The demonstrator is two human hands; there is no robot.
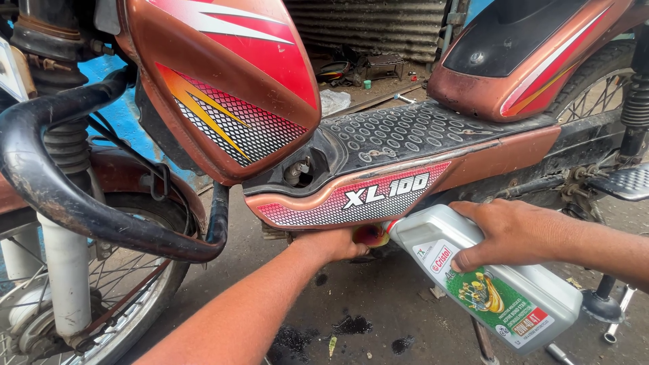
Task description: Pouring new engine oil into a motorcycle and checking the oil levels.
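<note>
A black crash bar curves down well to the left of the left hand, with the front wheel below it and the copper fuel tank above; open wet ground lies under the forearm, marked by dark oil spots; the left hand reaches up under the lower edge of the side panel, its fingers curled around a small red funnel, though the fingertips are hidden behind the panel edge; just right of that hand, the neck of a grey oil bottle touches the funnel, tilted so the mouth points up and left toward the underside of the moped; the right hand grips the bottle from above near its shoulder, thumb on the label side, fingers wrapped over the top; the bottle's base hangs free over the ground, near a stand leg; above the right hand runs the patterned footboard; farther right are the rear wheel and a footrest, apart from the wrist.
</note>
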